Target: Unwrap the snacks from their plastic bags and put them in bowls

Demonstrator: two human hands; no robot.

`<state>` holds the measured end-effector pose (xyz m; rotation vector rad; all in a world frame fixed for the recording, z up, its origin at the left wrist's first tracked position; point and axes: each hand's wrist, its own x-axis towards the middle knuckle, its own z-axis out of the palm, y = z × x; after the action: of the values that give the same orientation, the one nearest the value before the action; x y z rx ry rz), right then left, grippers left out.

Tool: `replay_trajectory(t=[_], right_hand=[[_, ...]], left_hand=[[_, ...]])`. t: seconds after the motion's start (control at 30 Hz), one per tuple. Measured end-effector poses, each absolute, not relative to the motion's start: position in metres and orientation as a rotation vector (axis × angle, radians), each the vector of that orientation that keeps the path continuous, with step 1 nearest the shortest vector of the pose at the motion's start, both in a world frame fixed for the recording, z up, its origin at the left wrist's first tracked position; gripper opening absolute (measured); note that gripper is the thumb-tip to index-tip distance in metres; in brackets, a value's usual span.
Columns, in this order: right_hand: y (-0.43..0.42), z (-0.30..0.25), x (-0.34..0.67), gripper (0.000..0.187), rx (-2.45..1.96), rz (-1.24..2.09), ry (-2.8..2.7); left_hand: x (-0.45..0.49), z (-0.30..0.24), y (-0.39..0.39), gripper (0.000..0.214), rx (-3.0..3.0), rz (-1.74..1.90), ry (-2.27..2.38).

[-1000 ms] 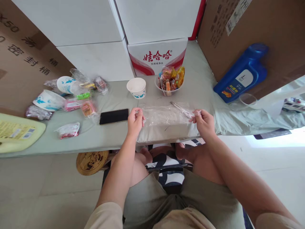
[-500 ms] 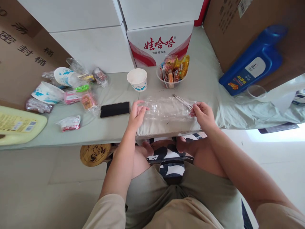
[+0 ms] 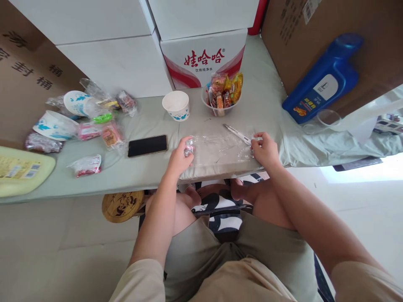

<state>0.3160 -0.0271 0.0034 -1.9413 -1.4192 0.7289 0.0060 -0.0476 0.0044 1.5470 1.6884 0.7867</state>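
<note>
A sheet of thin clear plastic film [image 3: 217, 152] is stretched flat along the front of the table between my two hands. My left hand [image 3: 180, 157] is closed on its left end, with crumpled film bunched between thumb and fingers. At the other end, my right hand [image 3: 266, 151] pinches the film's right edge. A white utility knife [image 3: 236, 133] lies slanted at the film's upper right, its near end by my right fingertips; whether they touch it I cannot tell. Left of my left hand lies a black phone [image 3: 147, 145].
Behind the film stand a paper cup [image 3: 176, 106] and a clear bowl [image 3: 221, 108] of wrapped snacks. More paper cups and wrapped snacks [image 3: 112, 133] lie at left, near a yellow jug [image 3: 25, 172]. A blue bottle [image 3: 324, 82] and cartons [image 3: 204, 58] line the back and right.
My left hand has closed around the film's left end, where its fingers were looser before. The film looks flatter and more spread. The whole view has shifted slightly.
</note>
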Motion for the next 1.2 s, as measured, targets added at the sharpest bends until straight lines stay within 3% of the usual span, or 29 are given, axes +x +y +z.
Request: replay_trajectory(t=[0.17, 0.3, 0.53, 0.73, 0.8, 0.9, 1.03, 1.07, 1.2], right_hand=[[-0.027, -0.001, 0.314, 0.033, -1.987, 0.583, -1.593], [-0.029, -0.001, 0.311, 0.047, -2.019, 0.552, -1.732], [-0.043, -0.003, 0.304, 0.062, -1.952, 0.216, -1.942], [-0.082, 0.004, 0.306, 0.076, -1.854, 0.107, -2.353], [-0.087, 0.014, 0.308, 0.073, -1.816, 0.141, -2.469], [-0.071, 0.032, 0.298, 0.066, -1.590, 0.259, -2.484], [-0.026, 0.038, 0.262, 0.076, -1.335, 0.568, -2.500], [-0.017, 0.036, 0.253, 0.071, -1.353, 0.652, -2.521], [-0.007, 0.027, 0.242, 0.013, -1.425, 0.935, -2.554]], left_hand=[[0.004, 0.008, -0.045, 0.020, 1.649, 0.794, 1.908], [0.000, 0.012, -0.042, 0.010, 1.687, 0.598, 2.088], [0.008, 0.000, -0.034, 0.048, 1.936, 0.716, 1.997], [0.016, -0.008, -0.022, 0.040, 1.919, 0.751, 1.685], [0.016, -0.007, -0.021, 0.039, 1.885, 0.769, 1.540], [0.016, -0.003, -0.023, 0.036, 1.755, 0.805, 1.358], [0.020, 0.002, -0.026, 0.034, 1.594, 0.851, 1.186], [0.020, 0.004, -0.027, 0.035, 1.559, 0.850, 1.145], [0.008, 0.011, -0.029, 0.049, 1.350, 0.874, 0.974]])
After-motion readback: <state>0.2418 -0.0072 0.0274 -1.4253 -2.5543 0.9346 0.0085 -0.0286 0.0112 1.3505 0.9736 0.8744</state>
